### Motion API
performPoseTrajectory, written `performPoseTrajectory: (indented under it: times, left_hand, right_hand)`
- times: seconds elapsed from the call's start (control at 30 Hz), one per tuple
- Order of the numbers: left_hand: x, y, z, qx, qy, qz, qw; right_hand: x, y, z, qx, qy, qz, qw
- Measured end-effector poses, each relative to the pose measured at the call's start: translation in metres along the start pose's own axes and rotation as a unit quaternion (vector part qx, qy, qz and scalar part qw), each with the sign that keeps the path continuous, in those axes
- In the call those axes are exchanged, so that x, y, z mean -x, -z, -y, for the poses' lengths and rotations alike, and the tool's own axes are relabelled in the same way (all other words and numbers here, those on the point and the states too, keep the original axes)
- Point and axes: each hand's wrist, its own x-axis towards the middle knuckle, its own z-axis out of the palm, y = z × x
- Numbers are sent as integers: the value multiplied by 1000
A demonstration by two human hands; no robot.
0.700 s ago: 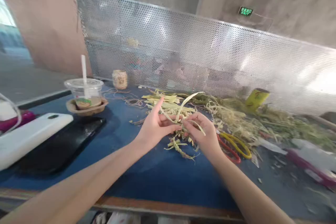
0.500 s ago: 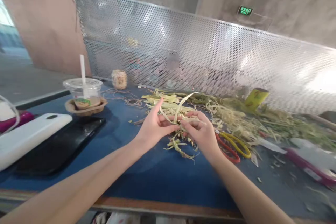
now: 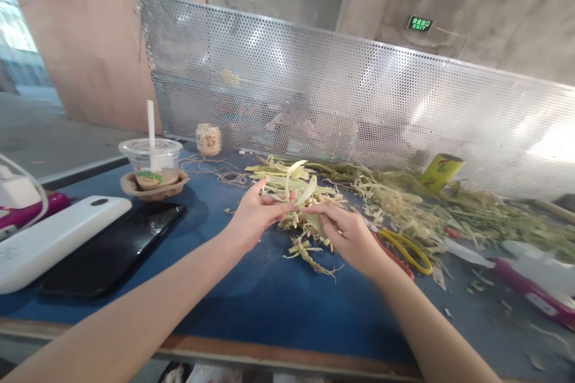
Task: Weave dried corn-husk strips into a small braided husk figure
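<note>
Pale green plant strips curl up from between my two hands above the middle of the table. My left hand pinches them between thumb and fingers. Close beside it, my right hand is closed with its fingertips together on the strips' near side. Just below lies a small knotted piece of plant fibre with loose ends. Behind my hands spreads a heap of flat pale strips. The exact spot where my fingertips meet the strips is partly hidden.
On the left are a white power bank, a black phone and a lidded plastic cup. Yellow-and-red-handled scissors, dried fibres and a yellow can lie right. A perforated metal screen closes off the back.
The strips now bend differently, with two curled ends upright. My left hand has shifted slightly left, and my right hand has turned, its fingers now pointing left. The camera view has shifted a little.
</note>
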Motion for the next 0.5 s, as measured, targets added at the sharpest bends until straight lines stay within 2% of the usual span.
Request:
performPoseTrajectory:
  times: [0.07, 0.17, 0.27, 0.37, 0.5]
  left_hand:
    - [1, 0, -1, -3, 0, 3, 1000]
    - [2, 0, -1, -10, 1, 5, 1000]
    - [0, 0, 1, -19, 1, 8, 1000]
    - [-1, 0, 5, -38, -9, 17, 999]
    - [0, -1, 8, -91, -36, 50, 994]
  right_hand:
    - [2, 5, -1, 61, 55, 22, 996]
    - [2, 7, -3, 85, 109, 63, 988]
    - [1, 4, -4, 137, 164, 30, 976]
    - [2, -1, -2, 187, 181, -21, 965]
    - [2, -5, -2, 163, 176, 3, 971]
